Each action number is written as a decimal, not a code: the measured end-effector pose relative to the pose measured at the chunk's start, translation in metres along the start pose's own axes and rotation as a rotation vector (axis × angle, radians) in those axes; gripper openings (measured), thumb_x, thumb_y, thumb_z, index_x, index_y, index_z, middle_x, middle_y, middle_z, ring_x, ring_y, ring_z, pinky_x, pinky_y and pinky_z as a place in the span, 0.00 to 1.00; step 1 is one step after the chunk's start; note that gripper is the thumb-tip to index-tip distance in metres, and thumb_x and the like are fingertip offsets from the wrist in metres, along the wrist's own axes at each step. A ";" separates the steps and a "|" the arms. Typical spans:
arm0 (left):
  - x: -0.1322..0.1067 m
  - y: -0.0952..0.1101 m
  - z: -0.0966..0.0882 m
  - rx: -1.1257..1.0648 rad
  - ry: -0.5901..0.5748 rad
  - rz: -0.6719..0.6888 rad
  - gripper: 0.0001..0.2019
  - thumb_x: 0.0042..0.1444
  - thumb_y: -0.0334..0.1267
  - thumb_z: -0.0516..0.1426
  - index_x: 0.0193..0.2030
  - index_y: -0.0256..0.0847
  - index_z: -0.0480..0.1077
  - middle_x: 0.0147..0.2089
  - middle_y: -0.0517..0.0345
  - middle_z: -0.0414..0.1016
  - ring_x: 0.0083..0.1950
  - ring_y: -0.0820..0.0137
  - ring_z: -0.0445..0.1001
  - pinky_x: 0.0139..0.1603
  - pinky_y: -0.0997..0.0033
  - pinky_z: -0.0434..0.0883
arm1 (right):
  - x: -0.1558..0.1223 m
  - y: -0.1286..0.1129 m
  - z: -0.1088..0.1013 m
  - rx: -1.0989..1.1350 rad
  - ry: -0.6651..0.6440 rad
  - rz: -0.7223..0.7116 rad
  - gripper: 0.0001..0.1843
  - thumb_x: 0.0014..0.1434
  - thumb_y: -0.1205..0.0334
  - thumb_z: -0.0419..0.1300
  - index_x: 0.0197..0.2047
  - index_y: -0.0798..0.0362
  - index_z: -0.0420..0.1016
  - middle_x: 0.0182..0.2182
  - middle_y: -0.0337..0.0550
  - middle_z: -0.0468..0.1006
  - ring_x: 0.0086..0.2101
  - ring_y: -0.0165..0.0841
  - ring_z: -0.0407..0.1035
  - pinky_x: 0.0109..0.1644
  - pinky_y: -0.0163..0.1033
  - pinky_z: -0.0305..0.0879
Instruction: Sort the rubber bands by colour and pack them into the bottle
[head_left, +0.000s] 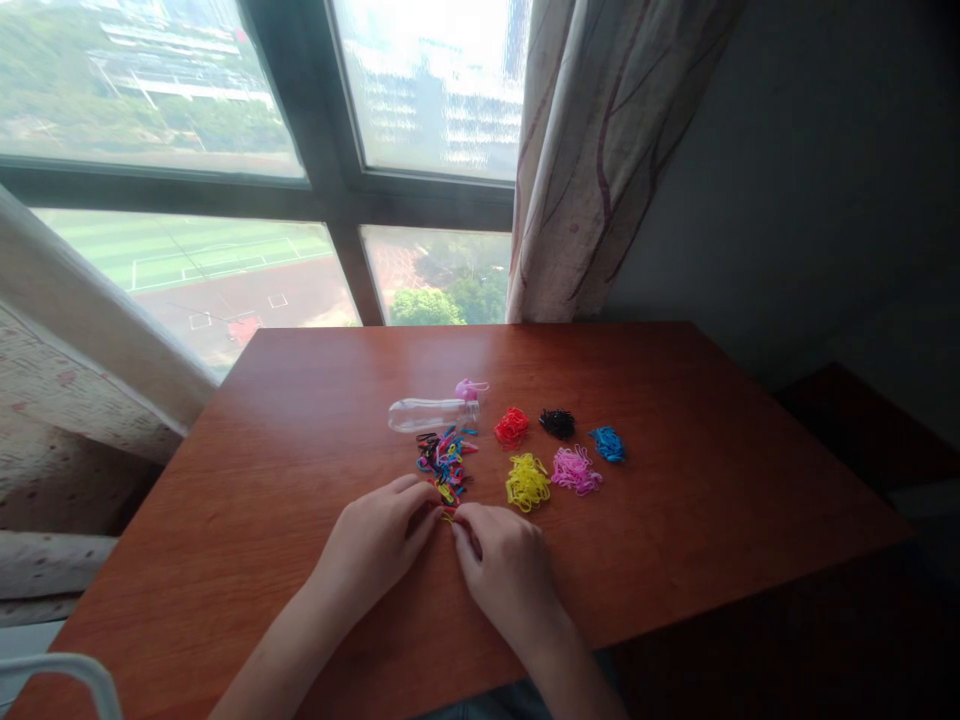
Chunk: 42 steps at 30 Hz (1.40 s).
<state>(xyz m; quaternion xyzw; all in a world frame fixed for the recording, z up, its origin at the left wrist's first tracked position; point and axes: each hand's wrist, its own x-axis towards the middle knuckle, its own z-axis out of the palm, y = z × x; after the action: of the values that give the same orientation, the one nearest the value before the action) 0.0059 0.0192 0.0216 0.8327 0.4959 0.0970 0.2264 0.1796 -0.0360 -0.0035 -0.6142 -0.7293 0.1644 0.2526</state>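
At the near edge of a mixed-colour pile of small rubber bands (444,460), my left hand (382,527) and my right hand (506,555) come together. Their thumbs and fingers are closed in a pinch, with a yellow rubber band (448,517) between the fingertips. Sorted by colour, separate heaps lie to the right: yellow rubber bands (528,483), pink rubber bands (576,470), red rubber bands (511,428), black rubber bands (557,423) and blue rubber bands (608,444). The fingertips partly cover the band.
A clear plastic bottle (427,415) lies on its side behind the mixed pile, a pink cap (467,389) beside its mouth. The brown wooden table (712,480) backs onto a window (345,190) with curtains (592,150). A white curved bar (75,665) shows at lower left.
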 end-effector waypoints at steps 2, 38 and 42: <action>0.002 0.000 -0.001 0.002 -0.017 0.005 0.09 0.63 0.36 0.52 0.42 0.46 0.74 0.43 0.58 0.76 0.42 0.67 0.77 0.40 0.71 0.69 | 0.000 0.000 0.000 0.002 -0.001 -0.001 0.06 0.63 0.70 0.58 0.38 0.49 0.73 0.32 0.38 0.80 0.34 0.33 0.72 0.36 0.34 0.55; 0.117 0.060 -0.040 0.400 -0.032 0.333 0.09 0.61 0.32 0.52 0.38 0.40 0.74 0.39 0.50 0.77 0.33 0.66 0.74 0.29 0.70 0.63 | -0.001 -0.002 0.001 -0.035 -0.013 0.017 0.05 0.62 0.68 0.58 0.36 0.48 0.70 0.31 0.36 0.77 0.33 0.32 0.70 0.34 0.35 0.53; 0.134 0.060 -0.031 0.400 -0.043 0.359 0.09 0.60 0.32 0.54 0.36 0.41 0.76 0.36 0.50 0.76 0.35 0.65 0.75 0.33 0.68 0.65 | 0.000 -0.001 0.003 -0.037 -0.006 0.014 0.05 0.62 0.68 0.58 0.36 0.48 0.70 0.30 0.36 0.77 0.33 0.32 0.70 0.34 0.35 0.53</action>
<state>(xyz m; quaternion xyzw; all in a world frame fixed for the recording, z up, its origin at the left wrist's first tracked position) 0.1064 0.1198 0.0693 0.9373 0.3449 0.0179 0.0470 0.1773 -0.0361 -0.0054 -0.6233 -0.7288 0.1542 0.2379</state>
